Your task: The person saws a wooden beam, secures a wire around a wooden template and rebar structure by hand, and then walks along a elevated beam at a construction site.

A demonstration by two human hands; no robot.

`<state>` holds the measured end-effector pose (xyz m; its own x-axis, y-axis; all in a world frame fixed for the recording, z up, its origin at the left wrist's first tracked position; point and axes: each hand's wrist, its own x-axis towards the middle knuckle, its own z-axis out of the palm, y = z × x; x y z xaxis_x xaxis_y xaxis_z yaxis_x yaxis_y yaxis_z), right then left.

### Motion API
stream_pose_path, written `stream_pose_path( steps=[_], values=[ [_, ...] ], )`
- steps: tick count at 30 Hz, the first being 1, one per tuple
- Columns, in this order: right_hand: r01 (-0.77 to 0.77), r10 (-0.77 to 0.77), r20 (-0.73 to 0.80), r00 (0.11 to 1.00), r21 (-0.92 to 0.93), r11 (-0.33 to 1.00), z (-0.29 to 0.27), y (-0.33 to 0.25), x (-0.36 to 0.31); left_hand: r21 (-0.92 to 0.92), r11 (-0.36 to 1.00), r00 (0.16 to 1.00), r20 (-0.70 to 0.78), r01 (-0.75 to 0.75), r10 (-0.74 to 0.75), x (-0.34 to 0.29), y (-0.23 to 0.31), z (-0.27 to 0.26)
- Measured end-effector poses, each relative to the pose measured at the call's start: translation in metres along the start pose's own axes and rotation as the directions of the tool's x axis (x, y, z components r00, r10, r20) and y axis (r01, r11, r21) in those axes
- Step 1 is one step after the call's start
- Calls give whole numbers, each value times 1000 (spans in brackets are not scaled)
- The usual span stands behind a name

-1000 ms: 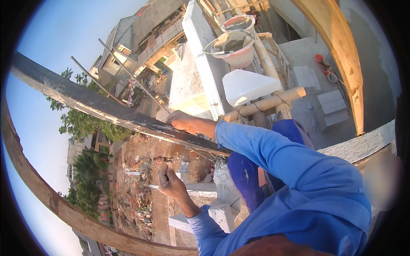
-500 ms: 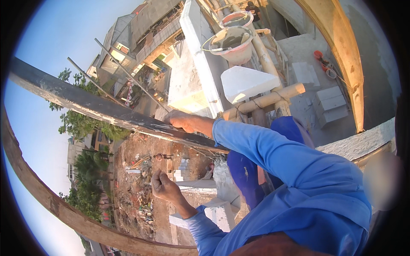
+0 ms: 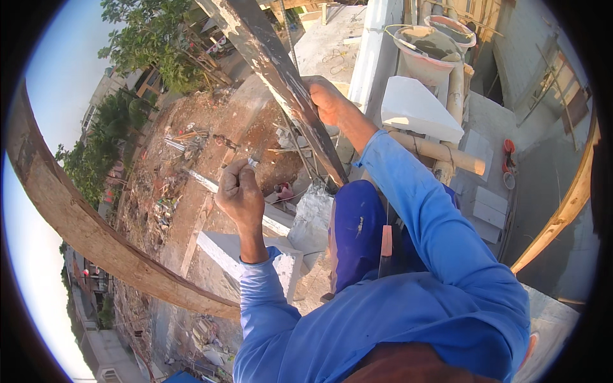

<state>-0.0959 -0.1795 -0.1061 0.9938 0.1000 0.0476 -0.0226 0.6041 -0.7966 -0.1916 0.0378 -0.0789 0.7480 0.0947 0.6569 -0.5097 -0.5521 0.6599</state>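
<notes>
My right hand (image 3: 329,102) is wrapped round the edge of a dark beam (image 3: 281,76) spotted with pale, flaking patches. Its lower end comes down beside my blue-trousered knee. To the left, my left hand (image 3: 241,198) is raised with its fingers closed in a pinch. A small whitish bit shows at its fingertips, too small to name. A cut white block (image 3: 421,105) lies on bamboo poles (image 3: 440,150) right of my right hand. Against my lap stands a tool with an orange-pink handle (image 3: 386,241); its kind is hidden.
Two mortar buckets, a near one (image 3: 426,54) and a far one (image 3: 452,30), stand beyond the white block. Curved-looking timbers pass at left (image 3: 108,223) and right (image 3: 565,204). Far below lies rubble-strewn ground (image 3: 166,185). White blocks (image 3: 490,207) are stacked lower right.
My view has turned, so the beam now stands steeper and the buckets sit further right. My left hand has risen in the picture, still pinched. My right hand keeps hold of the beam.
</notes>
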Motion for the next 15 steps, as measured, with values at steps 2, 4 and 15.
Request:
stream_pose_path(
  steps=[2, 4, 15],
  values=[
    [15, -15, -13, 1000, 9, 1000, 0, 0, 1, -18, 999, 999, -13, -29, 29, 1, -8, -1],
    [29, -29, -15, 999, 14, 999, 0, 1, 2, -17, 999, 1000, -9, -29, 28, 2, -10, -1],
    [73, -73, -50, 996, -16, 997, -4, 9, 15, -88, 996, 999, -18, -28, 27, 3, -24, 6]
  ],
)
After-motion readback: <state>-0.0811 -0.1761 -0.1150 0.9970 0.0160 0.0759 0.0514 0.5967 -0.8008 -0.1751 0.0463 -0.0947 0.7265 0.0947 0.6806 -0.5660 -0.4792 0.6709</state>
